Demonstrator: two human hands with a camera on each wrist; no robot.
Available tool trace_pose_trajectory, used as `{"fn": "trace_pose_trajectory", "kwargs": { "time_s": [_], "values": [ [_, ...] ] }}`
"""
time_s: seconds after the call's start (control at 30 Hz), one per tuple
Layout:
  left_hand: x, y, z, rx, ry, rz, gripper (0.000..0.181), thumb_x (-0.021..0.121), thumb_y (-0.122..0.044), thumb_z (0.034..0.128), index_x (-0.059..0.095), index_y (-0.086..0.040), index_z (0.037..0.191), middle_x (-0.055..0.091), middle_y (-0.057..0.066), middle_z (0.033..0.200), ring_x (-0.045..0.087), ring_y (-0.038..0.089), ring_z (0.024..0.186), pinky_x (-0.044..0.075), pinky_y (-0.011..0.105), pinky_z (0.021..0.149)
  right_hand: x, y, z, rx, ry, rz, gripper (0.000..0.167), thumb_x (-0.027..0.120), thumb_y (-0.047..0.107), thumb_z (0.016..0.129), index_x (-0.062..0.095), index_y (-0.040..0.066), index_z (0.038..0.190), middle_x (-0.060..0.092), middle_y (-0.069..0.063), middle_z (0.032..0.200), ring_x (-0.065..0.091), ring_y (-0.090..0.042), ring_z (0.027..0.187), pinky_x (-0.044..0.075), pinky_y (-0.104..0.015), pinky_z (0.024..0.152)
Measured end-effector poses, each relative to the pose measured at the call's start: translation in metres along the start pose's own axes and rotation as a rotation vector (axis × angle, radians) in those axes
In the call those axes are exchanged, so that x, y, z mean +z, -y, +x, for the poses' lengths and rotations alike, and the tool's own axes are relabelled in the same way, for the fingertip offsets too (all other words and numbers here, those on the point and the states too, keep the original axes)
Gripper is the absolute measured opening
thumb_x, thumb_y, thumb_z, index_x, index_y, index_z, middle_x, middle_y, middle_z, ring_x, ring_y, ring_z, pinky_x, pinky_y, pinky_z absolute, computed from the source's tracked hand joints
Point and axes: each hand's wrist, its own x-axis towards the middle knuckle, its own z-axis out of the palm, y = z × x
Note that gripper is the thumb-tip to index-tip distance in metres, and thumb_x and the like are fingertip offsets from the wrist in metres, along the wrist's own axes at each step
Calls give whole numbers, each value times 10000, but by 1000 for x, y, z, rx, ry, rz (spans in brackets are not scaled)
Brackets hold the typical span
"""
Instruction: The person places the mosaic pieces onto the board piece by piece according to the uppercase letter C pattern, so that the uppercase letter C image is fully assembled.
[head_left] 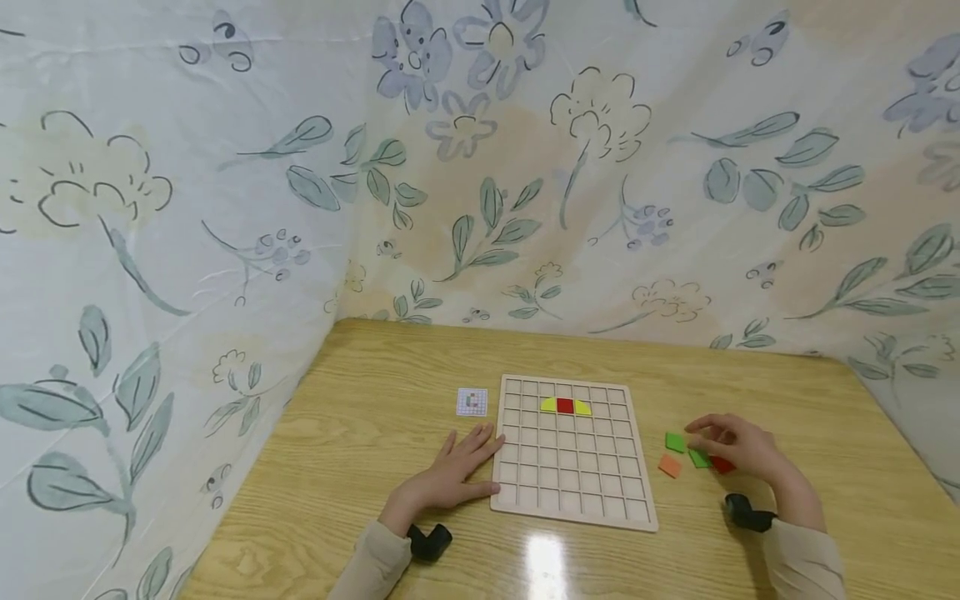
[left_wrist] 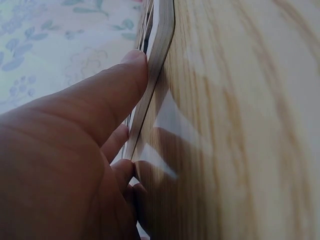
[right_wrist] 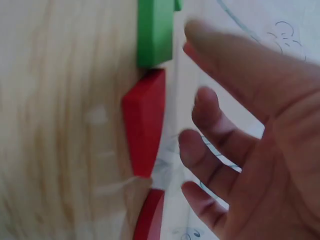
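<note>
A left hand (head_left: 457,475) whose spread fingers touched a pale wooden grid board (head_left: 570,481), where a red square tile (head_left: 565,406) lay between two yellow curved tiles (head_left: 582,407), a right hand (head_left: 741,445) whose bent fingers were near flat green tiles (head_left: 674,442) beside the board, any grip impossible to tell

Right of the grid board (head_left: 558,458), the right hand (head_left: 737,442) partly covers a green piece (head_left: 699,458) and a red piece (head_left: 722,466); its topmost fingertip (right_wrist: 200,33) is blurred, and whether it pinches anything cannot be told. Another red piece (right_wrist: 151,220) there runs off the right wrist view's bottom edge. Left of the board, the printed card (head_left: 472,402) is too small to read. The left hand (head_left: 453,477), against the board's left side, is cut off in its wrist view.
</note>
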Motion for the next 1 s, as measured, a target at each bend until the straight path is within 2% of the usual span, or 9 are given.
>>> {"fn": "trace_pose_trajectory", "kwargs": {
  "time_s": [0.2,0.43,0.6,0.8,1.0],
  "values": [
    [1,1,2,0,-4,0,689,484,-434,942,175,-172,1499,55,75,1566,8,272,1436,-59,552,1121,3,1,4,-56,45,15,303,692,383,818,656,191,1050,567,6,931,449,-74,752,379,-258,629],
    [2,2,4,-4,-6,7,687,481,-434,943,169,-179,1500,49,71,1566,5,268,1436,-62,550,1121,3,1,6,-78,71,64,338,723,362,791,644,159,1050,545,-16,944,424,-114,777,364,-242,637],
    [2,1,6,-12,-7,8,691,486,-439,939,174,-182,1499,55,66,1566,16,263,1437,-54,544,1125,5,0,8,-116,50,44,297,738,337,779,640,159,996,544,7,906,413,-97,769,349,-232,637],
    [1,-1,7,-16,-5,6,688,486,-432,940,174,-182,1499,51,67,1566,11,261,1437,-58,544,1125,6,2,13,-135,31,-27,251,712,339,807,639,182,988,569,30,923,481,-99,825,402,-324,710],
    [1,-2,9,-19,-9,9,689,486,-432,940,173,-180,1499,53,64,1567,11,259,1437,-58,543,1125,5,5,16,-178,-14,-52,235,703,277,824,646,138,1005,548,24,864,474,-73,745,383,-266,629]
  ]
}}
